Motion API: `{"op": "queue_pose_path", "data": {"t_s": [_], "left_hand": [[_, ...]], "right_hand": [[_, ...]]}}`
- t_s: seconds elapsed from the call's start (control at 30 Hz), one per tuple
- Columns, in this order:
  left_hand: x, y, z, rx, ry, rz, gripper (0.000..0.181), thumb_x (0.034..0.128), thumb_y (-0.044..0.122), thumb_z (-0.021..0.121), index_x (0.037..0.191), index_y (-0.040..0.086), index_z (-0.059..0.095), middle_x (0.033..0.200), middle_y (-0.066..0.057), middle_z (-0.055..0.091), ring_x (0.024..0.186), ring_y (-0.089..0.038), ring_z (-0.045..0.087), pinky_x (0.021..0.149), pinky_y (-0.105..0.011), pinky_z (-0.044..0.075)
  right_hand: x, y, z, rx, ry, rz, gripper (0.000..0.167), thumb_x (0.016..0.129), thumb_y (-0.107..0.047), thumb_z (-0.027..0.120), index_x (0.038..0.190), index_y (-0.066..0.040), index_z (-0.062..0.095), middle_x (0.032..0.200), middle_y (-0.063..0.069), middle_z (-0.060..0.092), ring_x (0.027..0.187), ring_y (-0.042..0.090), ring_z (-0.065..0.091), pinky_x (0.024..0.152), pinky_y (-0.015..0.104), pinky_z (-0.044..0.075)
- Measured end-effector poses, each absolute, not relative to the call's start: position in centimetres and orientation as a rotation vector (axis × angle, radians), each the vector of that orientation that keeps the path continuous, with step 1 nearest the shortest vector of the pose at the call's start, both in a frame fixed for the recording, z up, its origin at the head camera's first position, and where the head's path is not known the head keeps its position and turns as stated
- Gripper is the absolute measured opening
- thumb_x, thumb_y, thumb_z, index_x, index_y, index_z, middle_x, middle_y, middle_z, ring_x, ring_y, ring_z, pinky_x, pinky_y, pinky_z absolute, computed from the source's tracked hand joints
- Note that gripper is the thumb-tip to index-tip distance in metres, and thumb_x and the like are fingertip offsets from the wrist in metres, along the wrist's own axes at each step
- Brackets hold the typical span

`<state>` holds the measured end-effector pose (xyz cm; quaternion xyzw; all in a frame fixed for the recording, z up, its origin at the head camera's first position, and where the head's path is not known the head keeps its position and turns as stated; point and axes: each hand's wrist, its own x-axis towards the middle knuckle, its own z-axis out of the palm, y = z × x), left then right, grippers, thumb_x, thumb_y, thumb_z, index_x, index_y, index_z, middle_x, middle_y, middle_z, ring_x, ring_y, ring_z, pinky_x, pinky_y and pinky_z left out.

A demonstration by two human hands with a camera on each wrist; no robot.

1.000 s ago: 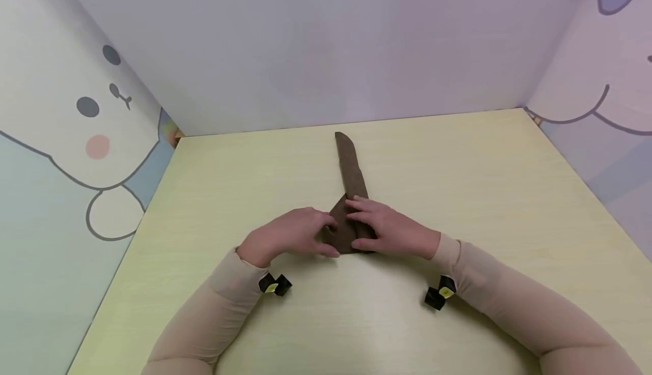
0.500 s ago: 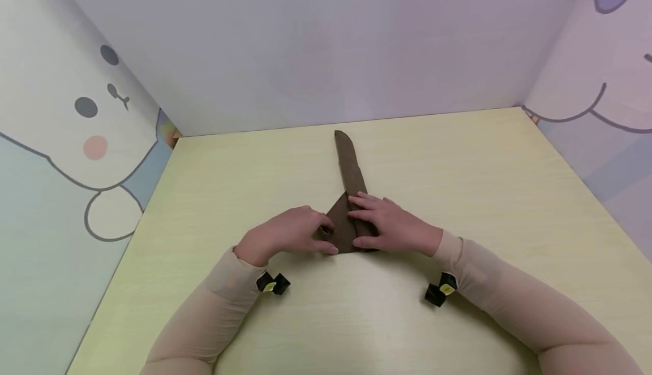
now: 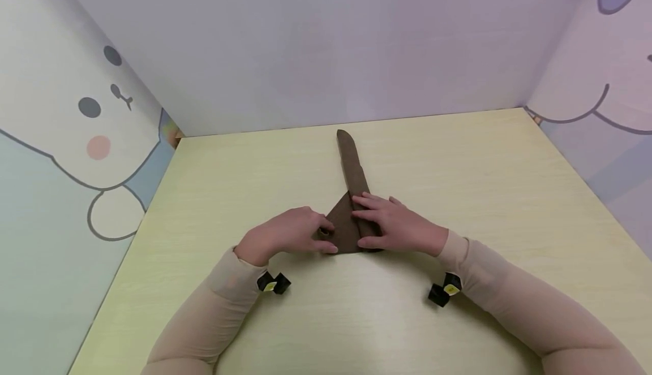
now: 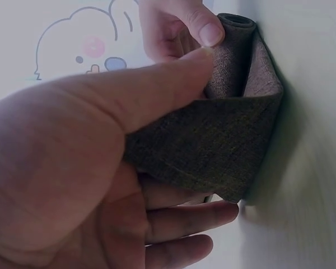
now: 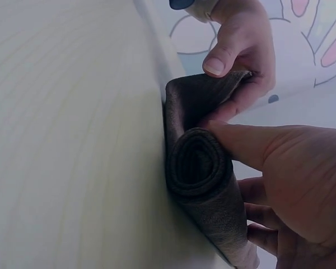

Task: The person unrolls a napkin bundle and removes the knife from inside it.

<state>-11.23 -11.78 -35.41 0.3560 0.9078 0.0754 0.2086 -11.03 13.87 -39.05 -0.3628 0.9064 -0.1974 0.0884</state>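
A dark brown cloth (image 3: 343,225) lies in the middle of the table, partly rolled up. Its long rolled part (image 3: 352,163) points away from me, and a triangular flap spreads to the left. My left hand (image 3: 290,233) pinches the flap's left corner; the left wrist view shows the thumb on one face of the flap (image 4: 207,145) and fingers behind it. Curved over the near part of the roll, my right hand (image 3: 399,225) grips it. The right wrist view shows the roll's spiral end (image 5: 195,162) with the thumb against it.
The pale wood-grained table (image 3: 458,171) reaches back to a plain light wall (image 3: 336,47). Side panels with cartoon figures stand at left and right. A small black camera (image 3: 275,283) sits at each wrist.
My right hand has shifted slightly to the right along with the roll, and a bit more of the flap shows between the hands. My left hand stays almost in place.
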Motion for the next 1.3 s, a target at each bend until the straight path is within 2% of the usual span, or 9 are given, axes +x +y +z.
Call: {"op": "queue_pose_path", "data": {"t_s": [0.2, 0.4, 0.63, 0.83, 0.9, 1.07, 1.3], "left_hand": [[-11.2, -12.0, -35.2, 0.996, 2.508, 0.182, 0.050, 0.0897, 0.049, 0.064, 0.128, 0.016, 0.064, 0.125, 0.001, 0.062, 0.112, -0.017, 0.058, 0.094, -0.032, 0.045], [-11.3, -12.4, -35.3, 1.039, 2.485, 0.184, 0.045, 0.0930, 0.037, 0.063, 0.131, 0.014, 0.062, 0.129, -0.001, 0.061, 0.117, -0.017, 0.057, 0.097, -0.033, 0.044], [-11.5, -12.6, -35.5, 1.067, 2.497, 0.154, 0.044, 0.0924, 0.027, 0.066, 0.133, 0.012, 0.059, 0.134, -0.003, 0.057, 0.122, -0.020, 0.053, 0.100, -0.034, 0.042], [-11.5, -12.0, -35.8, 1.058, 2.580, 0.130, 0.062, 0.0936, 0.040, 0.062, 0.143, 0.006, 0.046, 0.151, -0.007, 0.039, 0.140, -0.030, 0.032, 0.111, -0.039, 0.028], [-11.5, -11.7, -36.0, 1.057, 2.584, 0.155, 0.067, 0.0938, 0.045, 0.060, 0.146, 0.007, 0.042, 0.153, -0.006, 0.035, 0.142, -0.030, 0.027, 0.112, -0.042, 0.026], [-11.4, -11.2, -36.8, 1.064, 2.575, 0.140, 0.072, 0.0937, 0.051, 0.056, 0.149, 0.009, 0.037, 0.155, -0.004, 0.030, 0.144, -0.028, 0.022, 0.111, -0.050, 0.026], [-11.4, -10.9, -37.6, 1.051, 2.575, 0.094, 0.076, 0.0931, 0.057, 0.052, 0.150, 0.011, 0.034, 0.158, -0.004, 0.023, 0.146, -0.026, 0.016, 0.110, -0.053, 0.027]], "right_hand": [[-11.1, 13.9, -39.0, -1.098, 2.698, -0.579, 0.067, 0.088, -0.051, 0.065, 0.140, -0.011, 0.052, 0.156, 0.004, 0.029, 0.145, 0.023, 0.020, 0.106, 0.061, 0.026], [-11.2, 13.8, -38.9, -1.106, 2.692, -0.587, 0.067, 0.088, -0.050, 0.065, 0.140, -0.010, 0.052, 0.156, 0.004, 0.029, 0.145, 0.024, 0.019, 0.106, 0.061, 0.025], [-11.2, 13.8, -38.8, -1.110, 2.693, -0.573, 0.067, 0.088, -0.050, 0.065, 0.140, -0.010, 0.052, 0.155, 0.005, 0.029, 0.145, 0.024, 0.020, 0.105, 0.063, 0.026], [-11.1, 13.9, -38.8, -1.109, 2.702, -0.582, 0.066, 0.088, -0.049, 0.066, 0.139, -0.009, 0.053, 0.155, 0.006, 0.031, 0.144, 0.026, 0.021, 0.106, 0.061, 0.027], [-11.0, 13.9, -38.8, -1.109, 2.705, -0.589, 0.066, 0.088, -0.049, 0.066, 0.139, -0.008, 0.052, 0.155, 0.007, 0.031, 0.144, 0.027, 0.022, 0.105, 0.062, 0.027], [-11.3, 13.7, -38.8, -1.096, 2.721, -0.581, 0.068, 0.091, -0.050, 0.061, 0.142, -0.006, 0.048, 0.154, 0.008, 0.031, 0.144, 0.027, 0.022, 0.105, 0.064, 0.026], [-12.6, 13.1, -38.4, -1.081, 2.794, -0.574, 0.069, 0.092, -0.046, 0.062, 0.143, -0.002, 0.044, 0.153, 0.013, 0.032, 0.142, 0.029, 0.026, 0.108, 0.055, 0.028]]}}
